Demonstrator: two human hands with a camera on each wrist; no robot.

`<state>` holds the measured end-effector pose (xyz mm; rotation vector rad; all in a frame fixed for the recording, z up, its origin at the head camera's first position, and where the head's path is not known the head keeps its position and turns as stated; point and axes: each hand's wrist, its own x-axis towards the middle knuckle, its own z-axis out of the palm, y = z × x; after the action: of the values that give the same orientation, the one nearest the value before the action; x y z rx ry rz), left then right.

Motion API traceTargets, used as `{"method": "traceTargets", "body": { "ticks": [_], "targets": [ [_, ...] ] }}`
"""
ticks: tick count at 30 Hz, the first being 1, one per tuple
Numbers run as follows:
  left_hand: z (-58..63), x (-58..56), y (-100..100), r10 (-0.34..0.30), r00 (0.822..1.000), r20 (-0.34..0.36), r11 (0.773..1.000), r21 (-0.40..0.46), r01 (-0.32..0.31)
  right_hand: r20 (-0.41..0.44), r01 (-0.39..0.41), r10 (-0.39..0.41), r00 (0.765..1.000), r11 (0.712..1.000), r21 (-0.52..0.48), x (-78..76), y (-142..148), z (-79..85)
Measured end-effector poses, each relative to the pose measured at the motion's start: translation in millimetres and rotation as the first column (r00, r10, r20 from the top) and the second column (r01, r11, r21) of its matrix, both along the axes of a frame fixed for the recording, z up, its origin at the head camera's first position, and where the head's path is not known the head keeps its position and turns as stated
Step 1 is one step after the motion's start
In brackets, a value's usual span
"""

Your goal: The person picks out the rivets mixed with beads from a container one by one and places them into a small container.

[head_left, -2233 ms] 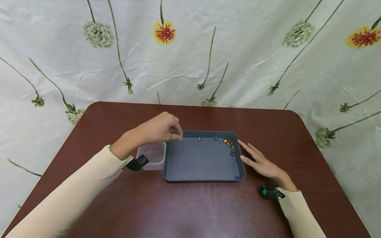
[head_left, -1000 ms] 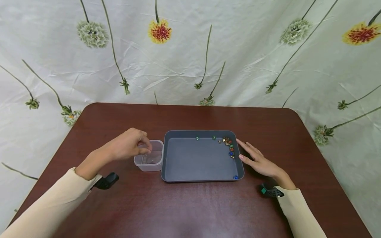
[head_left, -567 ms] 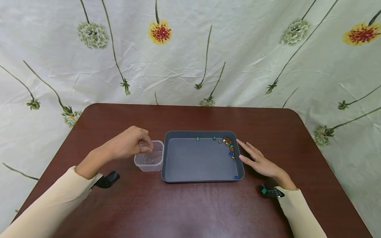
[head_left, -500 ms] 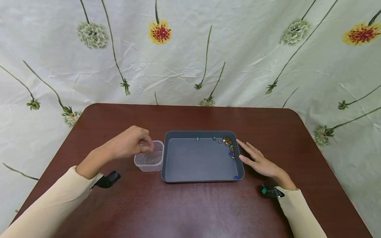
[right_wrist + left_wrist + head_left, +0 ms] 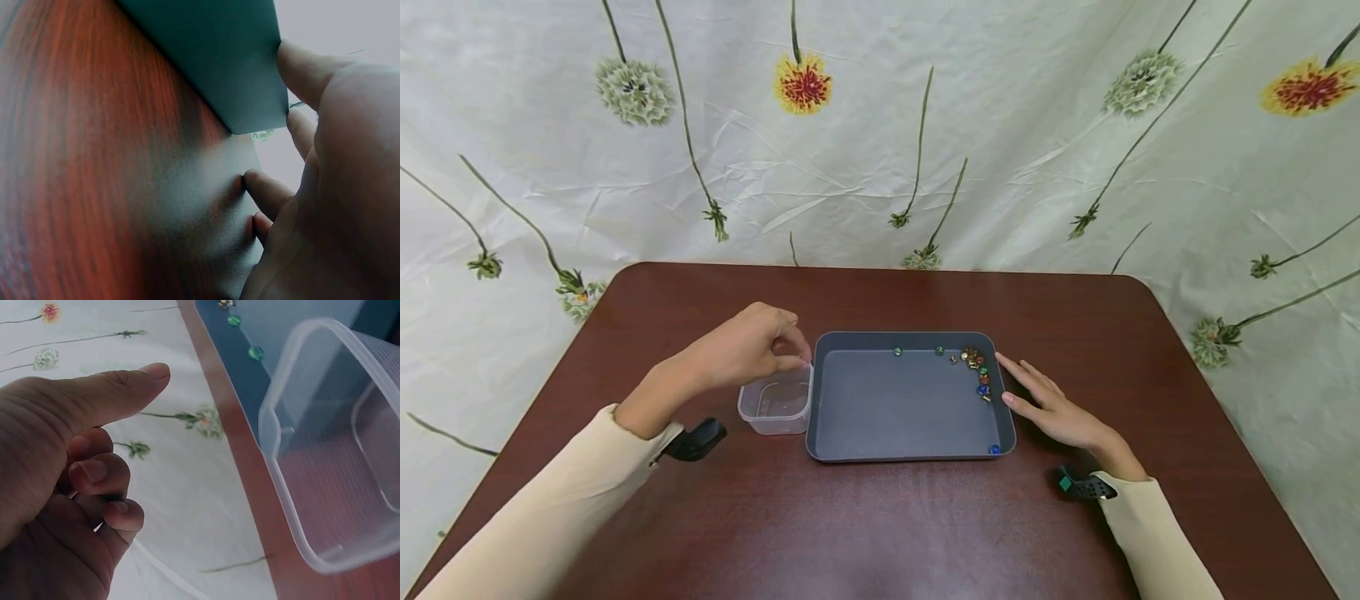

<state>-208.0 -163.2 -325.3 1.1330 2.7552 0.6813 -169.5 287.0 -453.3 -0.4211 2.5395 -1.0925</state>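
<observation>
In the head view, my left hand [image 5: 747,346] hovers over the far rim of a clear plastic container [image 5: 775,424], its fingertips near the left wall of a grey tray [image 5: 895,417]. The left wrist view shows the thumb [image 5: 134,387] extended and the other visible fingers loosely curled, with nothing seen between them; the index finger is hidden. My right hand [image 5: 1060,414] lies at the tray's right side with straight fingers. In the right wrist view, its fingertips touch the tray wall [image 5: 231,62], and two lower fingers rest on the table.
Small gold bells [image 5: 972,357] and several coloured marbles gather at the tray's right end. Two green marbles lie along its far side, and a blue marble [image 5: 995,449] sits in the near right corner. Beyond the brown table [image 5: 880,525] hangs a flowered cloth [image 5: 865,167].
My left hand has moved from above the tray's left edge to over the container, paused there, then shifted right and away towards the tray. The right hand has stayed at the tray.
</observation>
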Motion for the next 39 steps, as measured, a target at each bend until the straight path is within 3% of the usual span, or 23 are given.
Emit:
{"method": "traceTargets", "body": {
  "ticks": [19, 39],
  "targets": [
    [5.6, -7.0, 64.7, -0.085, 0.996, 0.027, 0.995, 0.053, 0.083, -0.011, 0.001, -0.001, 1.000, 1.000, -0.001, -0.2, 0.8, -0.9],
    [-5.9, -14.8, 115.7, -0.160, 0.987, 0.010, 0.984, 0.074, 0.159, -0.004, 0.004, -0.004, 1.000, 1.000, -0.001, -1.7, 1.4, -3.1]
  ]
}}
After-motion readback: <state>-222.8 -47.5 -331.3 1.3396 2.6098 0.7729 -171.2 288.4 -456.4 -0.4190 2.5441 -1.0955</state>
